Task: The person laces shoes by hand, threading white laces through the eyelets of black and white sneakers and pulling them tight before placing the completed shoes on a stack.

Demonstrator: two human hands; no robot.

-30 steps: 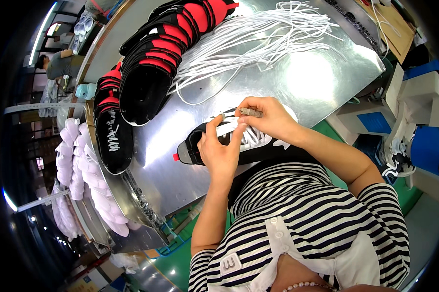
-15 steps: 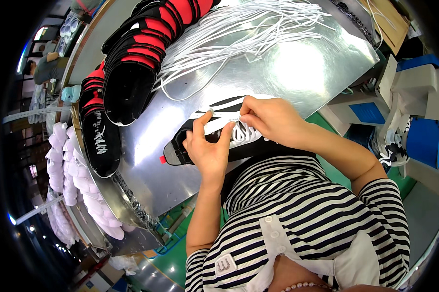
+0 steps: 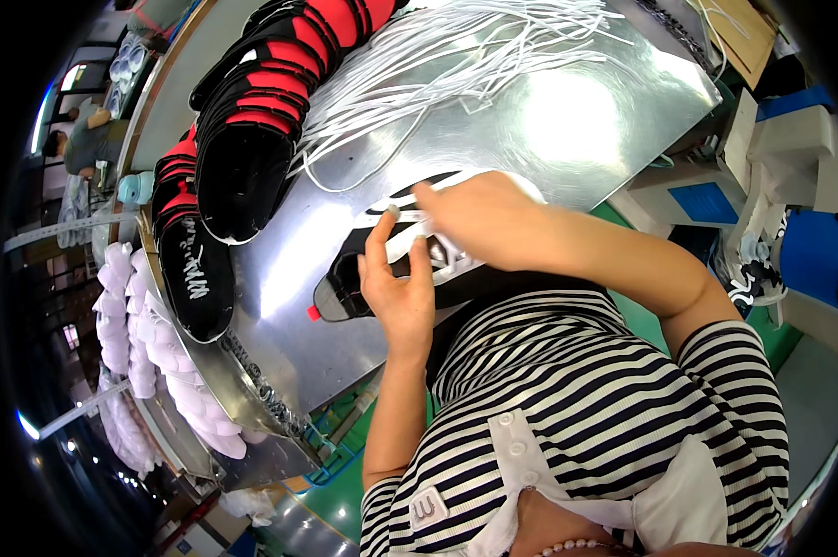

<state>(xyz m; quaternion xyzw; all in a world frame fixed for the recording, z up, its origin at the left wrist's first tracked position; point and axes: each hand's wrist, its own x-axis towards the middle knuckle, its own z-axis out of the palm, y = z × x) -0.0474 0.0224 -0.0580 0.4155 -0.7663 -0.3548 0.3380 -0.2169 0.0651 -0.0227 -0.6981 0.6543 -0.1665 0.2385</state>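
Observation:
A black and white shoe lies on its long side before me on the metal tabletop, its heel with a red tab to the left. White shoelace runs through its middle. My left hand grips the shoe near its opening, with thumb and forefinger standing apart on the white upper. Over the lacing and the toe half is my right hand, its fingers curled and blurred by motion. Whatever they pinch is hidden.
Loose white laces spread over the metal table. Nested black and red shoe uppers stand at the far left, another row beside them. Pale padded pieces hang off to the left. Grey and blue bins stand at right.
My right hand has moved left across the shoe, closer to the left hand, and is now blurred. The left hand keeps its place on the shoe, with little shift.

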